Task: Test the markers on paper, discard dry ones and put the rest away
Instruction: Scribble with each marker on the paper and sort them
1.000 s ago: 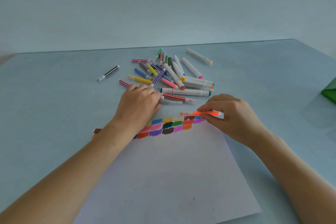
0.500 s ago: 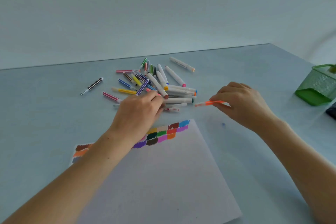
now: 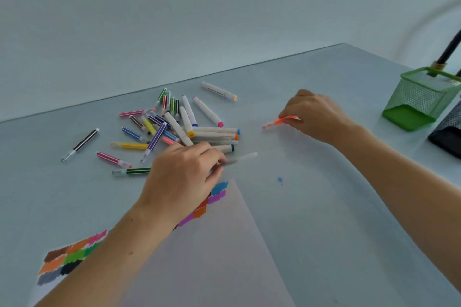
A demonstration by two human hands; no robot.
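Note:
My right hand pinches a thin orange marker above the table, to the right of the marker pile. My left hand grips a pale thin marker at the near edge of the pile, its far end pointing right. White paper with rows of coloured test patches lies under my left forearm. A green mesh holder stands at the far right.
Loose markers lie left of the pile: a black-striped one, a pink one, a green one. A small blue ink spot marks the table. A dark pouch sits beside the holder, and a black cable rises behind it.
My right hand has carried the orange marker away from the paper toward the right. My left hand has picked a pale marker out of the pile. The view turned right, revealing the green holder.

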